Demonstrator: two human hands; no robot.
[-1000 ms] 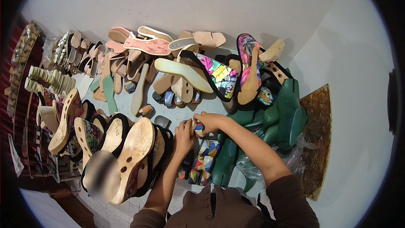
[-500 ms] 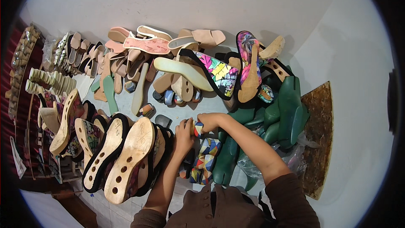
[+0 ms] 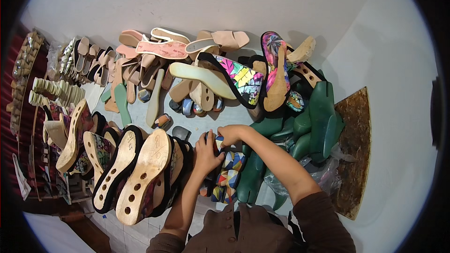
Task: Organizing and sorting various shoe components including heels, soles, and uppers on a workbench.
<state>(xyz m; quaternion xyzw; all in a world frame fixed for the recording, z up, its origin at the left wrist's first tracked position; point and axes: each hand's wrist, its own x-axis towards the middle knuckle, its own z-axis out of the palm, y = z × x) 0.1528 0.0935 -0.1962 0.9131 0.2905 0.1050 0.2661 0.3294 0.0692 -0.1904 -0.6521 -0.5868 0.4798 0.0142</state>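
Observation:
Small wedge-like heel blocks [image 3: 228, 177] covered in multicoloured geometric pattern stand in rows near my body. At the far end of these rows, my right hand [image 3: 231, 134] pinches one patterned heel block [image 3: 219, 141], its fingertips partly hidden behind it. My left hand [image 3: 205, 154] lies just left of that block, fingers stretched away from me and thumb spread toward the rows. Its palm hides whatever is beneath it. A dark grey heel block [image 3: 181, 133] rests beyond my left fingers.
Large wooden wedge soles with black edging [image 3: 146, 174] stand to the left. Green shoe lasts [image 3: 321, 119] and clear plastic [image 3: 326, 176] crowd the right, beside a worn brown board [image 3: 355, 152]. Sandals and floral wedges [image 3: 243, 82] fill the back, with a pale sole [image 3: 199, 77] among them.
My left hand has come off the patterned heel block and spread its thumb toward the rows. My right hand keeps the block and has barely shifted.

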